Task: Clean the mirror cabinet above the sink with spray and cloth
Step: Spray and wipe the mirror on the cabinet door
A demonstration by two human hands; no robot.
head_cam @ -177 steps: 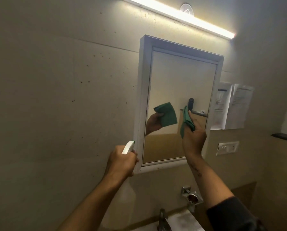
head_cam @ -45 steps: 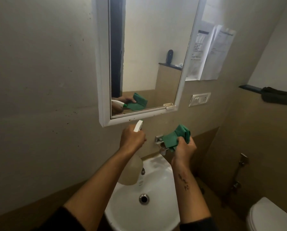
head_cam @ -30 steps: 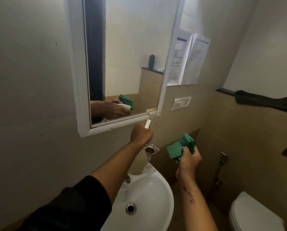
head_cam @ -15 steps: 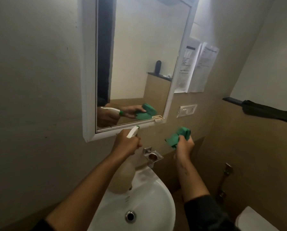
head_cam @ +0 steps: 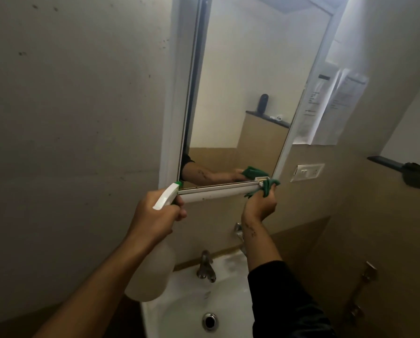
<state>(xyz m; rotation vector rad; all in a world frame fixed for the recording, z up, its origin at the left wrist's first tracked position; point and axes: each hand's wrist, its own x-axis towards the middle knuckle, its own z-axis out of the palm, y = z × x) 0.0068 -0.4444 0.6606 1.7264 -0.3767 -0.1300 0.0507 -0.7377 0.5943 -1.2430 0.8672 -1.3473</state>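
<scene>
Your left hand grips the spray bottle just below the cabinet's lower left corner, nozzle beside the frame. Your right hand pinches the green cloth against the lower right corner, above the sink.

Place: a small bathroom.
Evidence: white sink with tap, wall mirror cabinet above, tiled walls.
</scene>
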